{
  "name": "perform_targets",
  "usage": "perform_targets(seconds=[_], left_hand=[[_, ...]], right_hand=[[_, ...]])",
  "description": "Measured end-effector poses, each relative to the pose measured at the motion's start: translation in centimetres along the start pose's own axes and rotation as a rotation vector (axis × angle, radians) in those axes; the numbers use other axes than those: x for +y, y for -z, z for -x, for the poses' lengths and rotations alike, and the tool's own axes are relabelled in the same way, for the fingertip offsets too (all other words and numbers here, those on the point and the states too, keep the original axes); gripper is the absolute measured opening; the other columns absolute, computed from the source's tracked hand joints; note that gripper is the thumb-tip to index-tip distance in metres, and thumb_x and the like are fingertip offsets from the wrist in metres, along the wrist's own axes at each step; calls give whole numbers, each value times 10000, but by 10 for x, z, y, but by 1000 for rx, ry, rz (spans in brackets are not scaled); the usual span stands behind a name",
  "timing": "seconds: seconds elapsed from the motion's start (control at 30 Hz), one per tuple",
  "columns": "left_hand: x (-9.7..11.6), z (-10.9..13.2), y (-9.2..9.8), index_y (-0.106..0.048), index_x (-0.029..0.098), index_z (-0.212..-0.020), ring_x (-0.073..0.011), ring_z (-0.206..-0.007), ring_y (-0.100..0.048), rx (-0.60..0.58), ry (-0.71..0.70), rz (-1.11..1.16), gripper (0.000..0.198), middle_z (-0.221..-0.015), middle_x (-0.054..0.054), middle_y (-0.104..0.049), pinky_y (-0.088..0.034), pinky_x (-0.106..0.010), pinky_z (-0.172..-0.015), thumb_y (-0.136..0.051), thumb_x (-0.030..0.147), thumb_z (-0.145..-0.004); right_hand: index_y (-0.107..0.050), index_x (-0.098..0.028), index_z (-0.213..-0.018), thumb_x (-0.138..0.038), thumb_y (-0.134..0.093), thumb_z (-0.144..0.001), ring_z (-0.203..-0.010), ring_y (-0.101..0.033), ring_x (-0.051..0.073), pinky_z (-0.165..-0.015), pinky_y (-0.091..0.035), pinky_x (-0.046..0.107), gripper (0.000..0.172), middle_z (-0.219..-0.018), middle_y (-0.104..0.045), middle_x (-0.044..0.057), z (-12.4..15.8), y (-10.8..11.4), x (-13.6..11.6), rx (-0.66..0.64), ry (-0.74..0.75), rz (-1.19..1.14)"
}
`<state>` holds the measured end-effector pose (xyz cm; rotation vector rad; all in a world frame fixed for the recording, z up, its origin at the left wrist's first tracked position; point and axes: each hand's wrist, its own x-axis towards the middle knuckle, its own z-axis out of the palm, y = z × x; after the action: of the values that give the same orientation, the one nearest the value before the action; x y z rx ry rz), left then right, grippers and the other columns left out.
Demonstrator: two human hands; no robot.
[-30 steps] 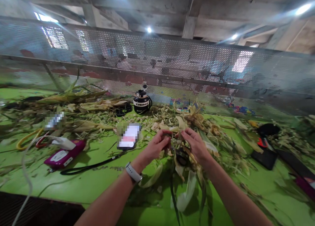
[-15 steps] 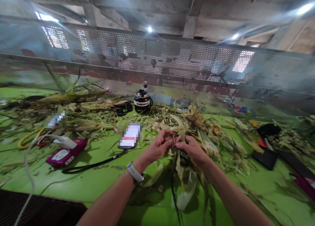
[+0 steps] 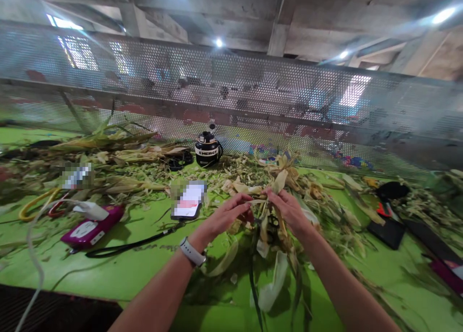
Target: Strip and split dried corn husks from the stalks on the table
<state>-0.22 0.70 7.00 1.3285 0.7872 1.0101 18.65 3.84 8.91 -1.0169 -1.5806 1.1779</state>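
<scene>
Over the green table, both my hands work at a bundle of corn husks [image 3: 264, 226]. My right hand [image 3: 287, 209] pinches the husk near its top, thumb and forefinger pressed together. A pale husk strip [image 3: 257, 201] runs between the two hands. My left hand [image 3: 233, 211], with a white band on its wrist, has curled fingers closed at that strip's left end; its fingertips are partly hidden. Long husk leaves [image 3: 273, 283] hang down below the hands towards the table edge. A dark object [image 3: 274, 221] shows beneath my right hand, too covered to name.
A phone [image 3: 188, 200] with a black strap lies left of my hands, beside a purple power strip [image 3: 93, 227] with a white cable. Behind stands a black jug [image 3: 208, 149]. Husk scraps [image 3: 144, 182] litter the green table [image 3: 144, 274]. A perforated metal screen [image 3: 231, 90] borders the back.
My right hand has moved up slightly and the hands have drawn a little apart, with the strip now showing between them. The upper husk has shifted. The view has moved slightly.
</scene>
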Motion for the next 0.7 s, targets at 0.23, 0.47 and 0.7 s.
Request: perform_targets(seconds=[0.23,0.47,0.7], left_hand=[[-3,-1,-12,-669,161,-1030,-131,-764,-536,-6,-57,-93,426,-897,-38,-647,-406,-236,-682,-678,444,-711],[-6,3,-12,-707,159,-936,-69,-556,-411,-99,126,94,380,-667,12,-574,-321,-218,-547,-685,456,-701],[-7,-1,-4,-709,156,-935,-123,-722,-566,-12,30,260,384,-788,-36,-665,-431,-255,-730,-719,441,-678]], right_hand=[[-696,-264,-1048,-597,-532,-781,-1260,-412,260,-1087,-261,439,458,-1259,-572,49,7,-17,3,-164,93,113],[-665,-252,-1107,-601,-546,-770,-1234,-451,257,-1039,-345,441,499,-1279,-567,61,10,-21,2,-298,-12,-46],[-692,-195,-897,-656,-472,-776,-999,-573,236,-920,-419,377,524,-1000,-658,84,2,-8,0,-20,93,168]])
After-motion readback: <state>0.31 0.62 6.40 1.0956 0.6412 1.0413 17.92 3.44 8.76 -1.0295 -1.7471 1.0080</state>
